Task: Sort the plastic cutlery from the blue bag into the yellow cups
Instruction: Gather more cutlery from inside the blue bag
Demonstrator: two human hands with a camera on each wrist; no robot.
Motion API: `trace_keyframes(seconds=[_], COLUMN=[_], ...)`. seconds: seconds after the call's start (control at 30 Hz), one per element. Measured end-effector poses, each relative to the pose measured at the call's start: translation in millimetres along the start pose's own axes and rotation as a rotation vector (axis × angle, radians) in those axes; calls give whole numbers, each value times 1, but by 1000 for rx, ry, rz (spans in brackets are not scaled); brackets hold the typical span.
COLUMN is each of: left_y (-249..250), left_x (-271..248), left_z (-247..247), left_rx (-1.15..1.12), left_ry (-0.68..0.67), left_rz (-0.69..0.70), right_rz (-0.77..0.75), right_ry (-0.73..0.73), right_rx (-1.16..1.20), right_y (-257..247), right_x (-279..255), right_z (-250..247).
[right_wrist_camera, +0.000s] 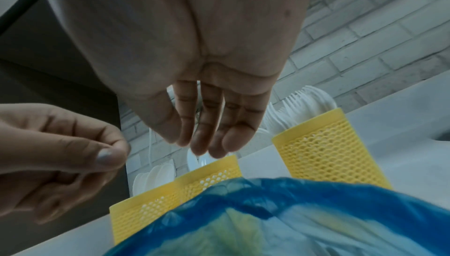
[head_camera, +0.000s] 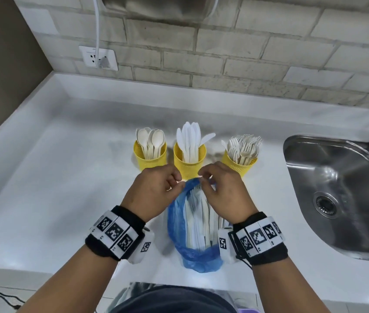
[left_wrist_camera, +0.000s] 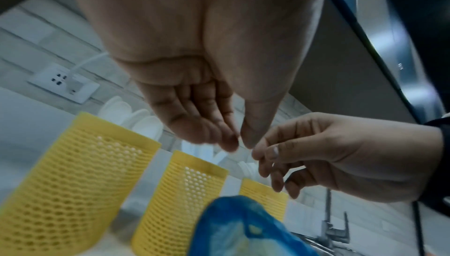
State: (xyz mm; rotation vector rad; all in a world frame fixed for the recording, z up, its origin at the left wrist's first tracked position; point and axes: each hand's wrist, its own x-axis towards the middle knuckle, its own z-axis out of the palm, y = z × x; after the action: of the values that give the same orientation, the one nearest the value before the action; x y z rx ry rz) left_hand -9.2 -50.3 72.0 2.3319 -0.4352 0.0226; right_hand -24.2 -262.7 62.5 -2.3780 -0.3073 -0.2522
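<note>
Hovering over the crinkled blue plastic bag (head_camera: pixel 193 224), your left hand (head_camera: pixel 154 195) and right hand (head_camera: pixel 226 195) pinch fingertips together; what they pinch, cannot tell. Three yellow mesh cups (head_camera: pixel 189 162) stand just behind.

Blue bag (head_camera: pixel 198 256) contents blurred (indistinct).

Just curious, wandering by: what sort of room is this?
Most likely a kitchen: a steel sink set in a white counter, a brick-tiled wall with a socket, and yellow cups of plastic cutlery.
</note>
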Motion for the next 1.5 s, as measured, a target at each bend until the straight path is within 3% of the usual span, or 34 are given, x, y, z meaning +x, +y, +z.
trace_keyframes(seconds=[0.1, 0.23, 0.5, 0.73, 0.87, 0.97, 1.2, 1.5], left_y=[9, 12, 13, 0, 5, 9, 30, 29], left_x=[-8, -15, -24, -27, -29, -32, -42, -43], left_z=[18, 37, 61, 72, 82, 94, 116, 117], left_rx=[-31, 173, 439, 486, 485, 481, 276, 87], left_ry=[-246, -519, -605, -575, -540, -430, -161, -120], left_rz=[-9, 42, -26, -249, -294, -328, -469, -611], right_rz=[21, 71, 102, 184, 282, 355, 388, 411], right_ry=[-157, -375, -511, -611, -587, -538, -416, -389], right_rx=[5, 24, -128, -199, -237, -272, -264, -106], right_y=[2, 13, 33, 45, 48, 45, 42, 38], right_x=[-25, -51, -75, -80, -80, -78, -80, -82], right_z=[-3, -2, -7, -14, -13, -7, 9, 13])
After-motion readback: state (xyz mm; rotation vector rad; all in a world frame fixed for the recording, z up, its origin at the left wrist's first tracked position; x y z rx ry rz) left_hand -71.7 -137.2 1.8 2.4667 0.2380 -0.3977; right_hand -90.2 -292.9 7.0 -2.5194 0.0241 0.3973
